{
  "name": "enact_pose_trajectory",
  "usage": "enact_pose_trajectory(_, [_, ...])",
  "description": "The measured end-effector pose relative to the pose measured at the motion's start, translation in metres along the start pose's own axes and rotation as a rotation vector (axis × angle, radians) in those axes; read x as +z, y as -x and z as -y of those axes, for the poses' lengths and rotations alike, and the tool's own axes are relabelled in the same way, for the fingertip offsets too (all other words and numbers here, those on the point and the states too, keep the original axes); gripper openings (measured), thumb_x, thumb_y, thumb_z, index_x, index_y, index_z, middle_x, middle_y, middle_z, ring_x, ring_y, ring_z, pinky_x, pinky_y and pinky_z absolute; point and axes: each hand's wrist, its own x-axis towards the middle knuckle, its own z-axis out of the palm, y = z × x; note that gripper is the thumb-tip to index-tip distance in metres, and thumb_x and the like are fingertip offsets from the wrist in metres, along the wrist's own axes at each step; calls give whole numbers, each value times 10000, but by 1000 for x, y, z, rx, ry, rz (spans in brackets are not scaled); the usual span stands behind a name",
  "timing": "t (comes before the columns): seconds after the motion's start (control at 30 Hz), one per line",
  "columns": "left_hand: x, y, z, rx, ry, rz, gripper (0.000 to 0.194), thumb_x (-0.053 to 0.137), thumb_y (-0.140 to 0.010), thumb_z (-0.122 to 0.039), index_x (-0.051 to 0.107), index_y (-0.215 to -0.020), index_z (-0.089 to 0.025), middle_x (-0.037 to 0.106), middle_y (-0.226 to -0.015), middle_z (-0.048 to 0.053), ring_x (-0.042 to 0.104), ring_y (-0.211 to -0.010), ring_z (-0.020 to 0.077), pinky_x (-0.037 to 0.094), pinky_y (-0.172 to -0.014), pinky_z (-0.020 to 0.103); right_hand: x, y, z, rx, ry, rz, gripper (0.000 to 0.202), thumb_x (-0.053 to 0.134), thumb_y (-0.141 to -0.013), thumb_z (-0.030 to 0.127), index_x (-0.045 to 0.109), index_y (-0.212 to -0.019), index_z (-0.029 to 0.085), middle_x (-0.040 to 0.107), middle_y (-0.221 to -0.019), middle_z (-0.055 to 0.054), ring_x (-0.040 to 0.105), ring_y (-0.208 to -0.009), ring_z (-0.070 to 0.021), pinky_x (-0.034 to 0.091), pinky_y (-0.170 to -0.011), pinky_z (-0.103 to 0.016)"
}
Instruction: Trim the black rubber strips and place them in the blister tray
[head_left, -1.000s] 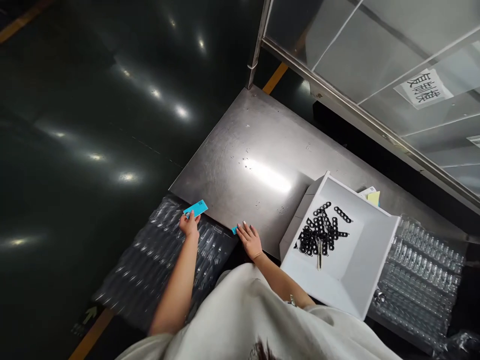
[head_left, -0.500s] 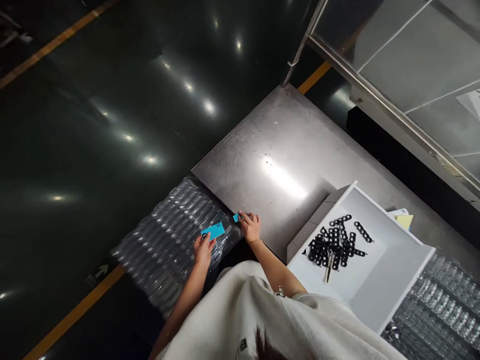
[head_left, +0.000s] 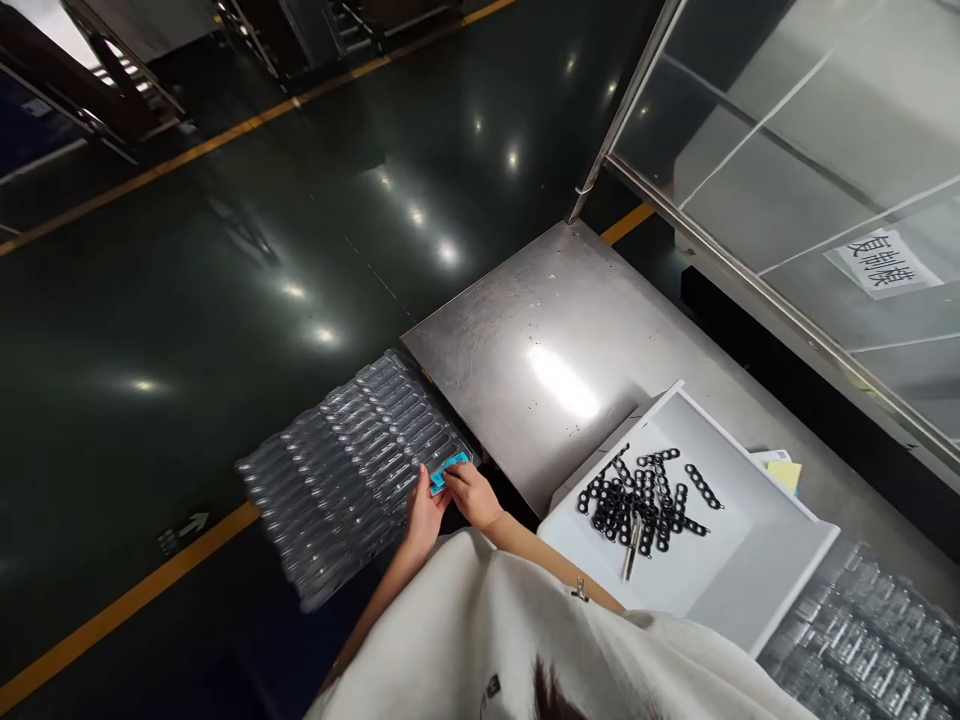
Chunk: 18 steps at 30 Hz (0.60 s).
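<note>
High head view, aimed forward and steeply down

The camera looks from the person's head over a loose off-white cloth shirt [head_left: 457,630], with the bare left hand [head_left: 425,515] and right hand [head_left: 474,495] below centre, wide enough for glossy dark-green floor [head_left: 225,330] beyond them.

Dark racks [head_left: 120,95] stand at the upper left, beyond a yellow line [head_left: 225,138] on the shiny dark floor [head_left: 187,310]. At the right, a white sign [head_left: 883,264] with black characters shows on a grey panel [head_left: 795,170]; a yellow note [head_left: 784,477] lies below it in the frame.
</note>
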Motion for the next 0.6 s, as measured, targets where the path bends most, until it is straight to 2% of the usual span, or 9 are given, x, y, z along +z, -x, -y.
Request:
enact_pose_trajectory(0.1, [-27,15,9,22,-9,-86,140,747,-754,-140,696,-885,-141,722,-946,87,708,-849,180,590,-813,307,13,15,9,7,-21,67,299,549,-915,213,675,-1183,252,683,-1124,-58,588,-1103,-205,504,-981,-347])
enact_pose_trajectory(0.17, [-52,24,11,52,-6,-176,137,729,-741,-62,696,-844,-147,722,-904,67,711,-837,163,586,-857,304,24,17,4,98,-13,84,391,571,-892,209,619,-1280,236,641,-1232,-90,557,-1179,-222,476,-1031,-386])
enact_pose_trajectory(0.27, [-94,35,7,101,21,-299,128,692,-776,-52,698,-840,-162,723,-911,58,715,-895,170,565,-943,320,41,8,-17,373,61,78,477,539,-921,212,504,-1391,148,532,-1374,-171,503,-1268,-275,425,-1077,-482])
enact_pose_trajectory(0.33, [-123,41,0,123,45,-374,132,671,-788,-45,696,-828,-169,725,-914,65,711,-958,192,542,-985,317,53,-3,-33,558,124,104,439,567,-937,268,517,-1356,150,533,-1367,-158,526,-1244,-284,439,-1047,-517])
enact_pose_trajectory(0.4, [-152,47,-8,141,65,-450,137,658,-791,-47,682,-787,-182,726,-885,73,703,-1008,221,526,-998,312,61,-16,-45,706,181,153,386,604,-932,327,558,-1278,163,575,-1301,-117,584,-1153,-255,497,-974,-492])
enact_pose_trajectory(0.5, [-193,53,-22,169,75,-544,138,676,-780,-82,660,-731,-210,721,-846,78,687,-1065,258,510,-999,312,70,-33,-50,852,252,208,316,599,-939,343,593,-1194,156,614,-1205,-91,626,-1038,-212,550,-882,-425])
enact_pose_trajectory(0.6, [-229,54,-36,190,67,-597,122,711,-768,-141,660,-697,-224,713,-822,92,680,-1078,285,517,-982,328,75,-46,-46,906,295,235,298,586,-948,346,600,-1173,151,628,-1163,-81,636,-995,-196,557,-854,-402])
